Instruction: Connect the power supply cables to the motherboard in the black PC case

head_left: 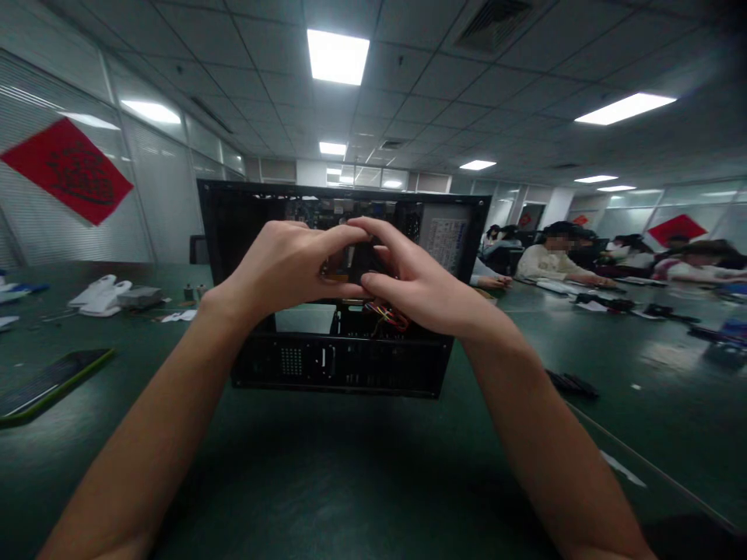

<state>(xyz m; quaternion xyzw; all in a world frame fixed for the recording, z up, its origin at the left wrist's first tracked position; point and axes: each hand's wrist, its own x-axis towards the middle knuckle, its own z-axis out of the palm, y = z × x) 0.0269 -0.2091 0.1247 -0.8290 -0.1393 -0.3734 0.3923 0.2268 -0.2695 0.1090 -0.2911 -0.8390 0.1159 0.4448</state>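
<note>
An open black computer case (pixel 245 218) stands on the dark green table (pixel 350 467), its inside facing me. Both my hands reach into it. My left hand (pixel 285 264) and my right hand (pixel 414 284) meet at the middle, fingers curled and pinched around a small dark part (pixel 362 264) that they mostly hide. Red and yellow wires (pixel 388 316) hang just below my right hand. A power supply with a white label (pixel 447 237) sits in the case's upper right.
A dark tablet with a green edge (pixel 50 381) lies at the left. White items (pixel 99 294) and small parts rest at the far left. A black strip (pixel 572 383) lies to the right. Several people sit at the table's far right end (pixel 554 257).
</note>
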